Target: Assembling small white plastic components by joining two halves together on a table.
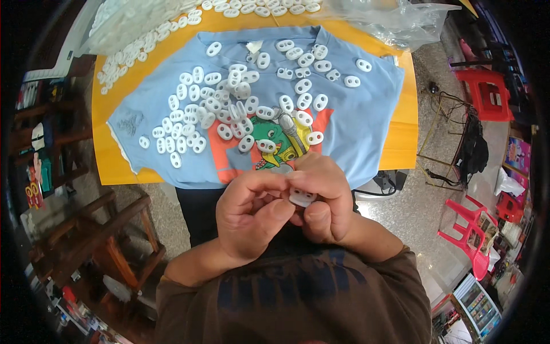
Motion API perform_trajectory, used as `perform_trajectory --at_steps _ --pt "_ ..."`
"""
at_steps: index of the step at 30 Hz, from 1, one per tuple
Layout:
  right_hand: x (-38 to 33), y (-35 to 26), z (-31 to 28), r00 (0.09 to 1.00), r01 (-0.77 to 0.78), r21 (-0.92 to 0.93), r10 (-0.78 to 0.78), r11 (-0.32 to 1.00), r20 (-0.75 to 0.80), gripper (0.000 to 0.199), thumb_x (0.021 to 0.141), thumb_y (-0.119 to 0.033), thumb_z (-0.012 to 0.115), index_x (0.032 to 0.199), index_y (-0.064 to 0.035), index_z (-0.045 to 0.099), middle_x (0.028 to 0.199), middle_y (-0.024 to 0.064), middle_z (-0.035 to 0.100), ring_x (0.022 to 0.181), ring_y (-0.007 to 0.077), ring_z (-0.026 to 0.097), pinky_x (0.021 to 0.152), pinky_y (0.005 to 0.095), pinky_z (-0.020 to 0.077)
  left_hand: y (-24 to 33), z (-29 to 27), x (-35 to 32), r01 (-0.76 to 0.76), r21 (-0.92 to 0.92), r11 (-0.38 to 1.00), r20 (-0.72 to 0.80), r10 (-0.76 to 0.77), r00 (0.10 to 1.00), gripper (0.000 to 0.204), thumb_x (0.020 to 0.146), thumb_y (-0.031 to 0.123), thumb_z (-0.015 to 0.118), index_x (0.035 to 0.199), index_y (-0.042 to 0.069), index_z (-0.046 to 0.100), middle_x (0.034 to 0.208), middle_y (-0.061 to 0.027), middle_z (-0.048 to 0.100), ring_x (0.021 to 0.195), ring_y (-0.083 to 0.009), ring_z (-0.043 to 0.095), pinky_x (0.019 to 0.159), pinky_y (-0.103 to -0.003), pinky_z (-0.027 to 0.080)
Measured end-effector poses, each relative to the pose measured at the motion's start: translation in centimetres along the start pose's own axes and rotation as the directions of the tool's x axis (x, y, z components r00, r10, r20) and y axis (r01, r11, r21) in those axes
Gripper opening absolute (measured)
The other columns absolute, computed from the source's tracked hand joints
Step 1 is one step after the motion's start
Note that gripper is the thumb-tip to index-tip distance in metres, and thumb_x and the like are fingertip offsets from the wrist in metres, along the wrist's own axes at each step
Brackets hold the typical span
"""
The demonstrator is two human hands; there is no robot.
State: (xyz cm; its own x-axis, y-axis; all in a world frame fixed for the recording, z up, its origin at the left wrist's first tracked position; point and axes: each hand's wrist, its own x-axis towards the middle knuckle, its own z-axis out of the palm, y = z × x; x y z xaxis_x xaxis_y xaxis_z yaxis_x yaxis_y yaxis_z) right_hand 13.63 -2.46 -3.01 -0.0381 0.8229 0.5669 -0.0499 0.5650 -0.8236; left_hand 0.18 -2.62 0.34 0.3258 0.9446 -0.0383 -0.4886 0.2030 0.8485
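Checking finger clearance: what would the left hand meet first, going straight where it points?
Likely the right hand, with the white plastic piece close by; depth and any present contact are unclear.

White two-holed pieces (303, 86); light-blue shirt (372, 109) with a green, yellow and orange-red print (269, 135); orange-yellow table (398, 152); red stool (487, 94) beyond its right edge; brown top (378, 292) marked dark blue.

fingers (276, 212) partly hide the white two-holed piece (302, 199), while the top edge crops the clear plastic bag (395, 23)
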Motion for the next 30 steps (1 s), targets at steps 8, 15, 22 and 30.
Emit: perform_trajectory --at_steps 8,15,22,30 --pt "1.3 -1.7 0.4 0.978 0.032 -0.263 0.025 0.964 0.209 0.04 0.085 -0.028 0.054 0.11 0.0021 0.05 0.084 0.0124 0.055 0.071 0.0286 0.052 0.065 0.0385 0.0405 2.2 -2.1 -1.3 0.067 0.058 0.996 -0.105 -0.061 0.993 0.018 0.083 -0.003 0.055 0.101 0.0 0.052 0.088 -0.0076 0.058 0.069 -0.0074 0.056 0.058 -0.02 0.047" --pt "1.6 -1.6 -1.8 0.899 -0.436 -0.416 0.364 0.798 -0.243 0.029 0.086 -0.006 0.049 0.114 0.0018 0.045 0.088 0.0063 0.044 0.071 0.0116 0.046 0.051 0.0198 0.0393 4.7 -9.7 -5.7 -0.181 0.379 0.908 -0.613 0.393 0.685 0.016 0.084 -0.002 0.05 0.099 -0.003 0.055 0.081 -0.0073 0.056 0.059 -0.0106 0.05 0.057 -0.02 0.042" --pt "2.8 0.1 -3.4 0.903 -0.428 -0.591 0.347 0.684 -0.253 0.022 0.088 -0.007 0.051 0.108 0.0031 0.05 0.093 0.0055 0.046 0.082 0.0113 0.044 0.075 0.0222 0.038 3.3 -21.5 -9.4 -0.082 0.376 0.923 -0.868 0.382 0.317 0.017 0.085 0.006 0.053 0.1 -0.002 0.057 0.073 0.0014 0.05 0.063 -0.0063 0.043 0.059 -0.018 0.034" --pt "3.5 0.7 -3.8 0.926 -0.356 -0.684 0.341 0.636 -0.164 0.02 0.08 -0.004 0.059 0.099 0.0013 0.057 0.099 0.0131 0.053 0.092 0.0225 0.051 0.084 0.0293 0.0388 -1.7 -30.8 -12.1 0.163 0.365 0.916 -0.925 0.338 0.174 0.024 0.087 0.007 0.047 0.11 0.005 0.053 0.096 -0.0029 0.057 0.074 -0.0109 0.047 0.066 -0.024 0.04"
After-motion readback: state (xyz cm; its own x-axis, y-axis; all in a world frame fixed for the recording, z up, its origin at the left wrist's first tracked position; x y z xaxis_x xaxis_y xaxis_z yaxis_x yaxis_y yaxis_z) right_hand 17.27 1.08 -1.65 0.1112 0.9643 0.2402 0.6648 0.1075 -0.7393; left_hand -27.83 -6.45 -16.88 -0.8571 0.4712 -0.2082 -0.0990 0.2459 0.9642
